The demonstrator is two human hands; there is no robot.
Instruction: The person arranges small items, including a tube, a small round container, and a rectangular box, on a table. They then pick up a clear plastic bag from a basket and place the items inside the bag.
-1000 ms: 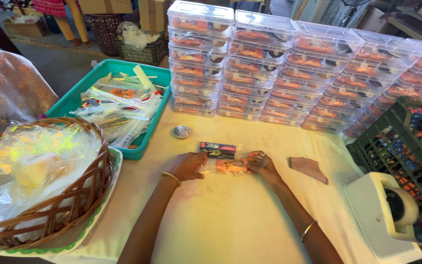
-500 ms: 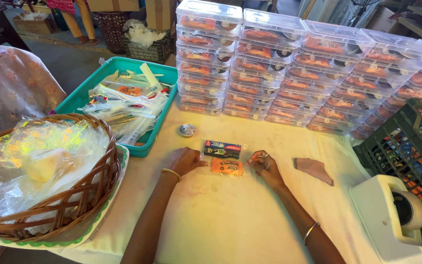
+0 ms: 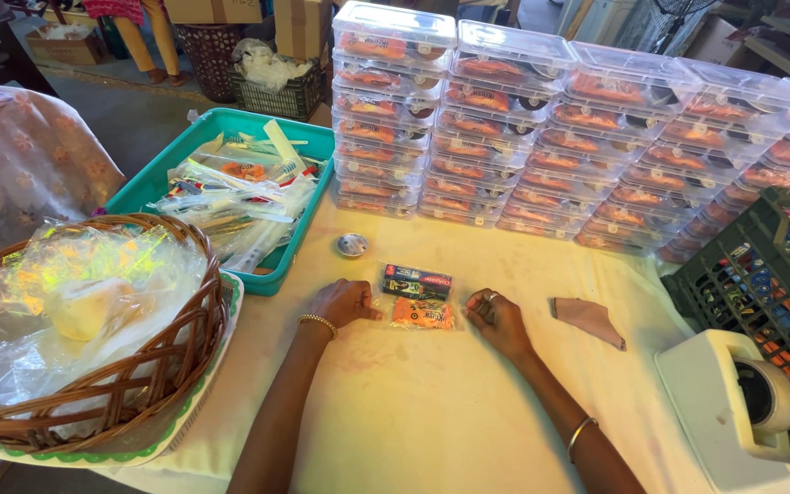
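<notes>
A small clear packet with orange contents lies flat on the cream tablecloth between my hands. My left hand rests at its left end with fingers curled, fingertips at the packet's edge. On the packet's right side, my right hand is curled too, a ring on one finger. Two small dark packets lie side by side just beyond the orange one. A bangle sits on each wrist.
Stacked clear lidded boxes line the far edge. A teal tray of plastic sleeves stands at left, next to a wicker basket with plastic bags. A small round metal lid, brown cloth, white tape dispenser and green crate lie nearby.
Both hands have drawn slightly apart to the ends of the orange packet, which now lies flat on the table. The view has tilted a little.
</notes>
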